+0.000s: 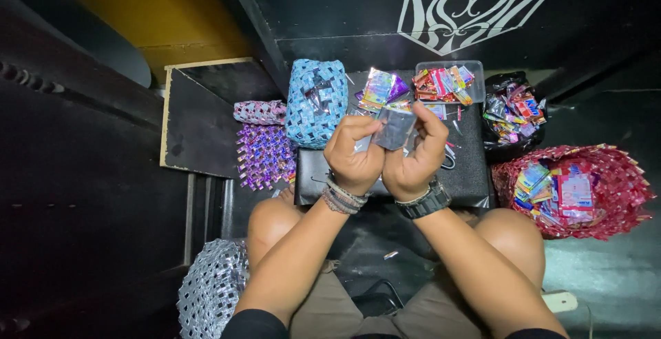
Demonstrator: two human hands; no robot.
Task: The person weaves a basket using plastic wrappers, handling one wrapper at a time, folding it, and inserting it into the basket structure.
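Knees bare, nearest | hands: left hand (352, 154), right hand (415, 160) together, both pinching silver wrapper (394, 128) between fingertips

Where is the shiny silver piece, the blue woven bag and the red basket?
silver piece (394, 129), head view, middle of its foil face between both hands
blue woven bag (315, 101), head view, its woven front
red basket (616, 177), head view, its right woven rim
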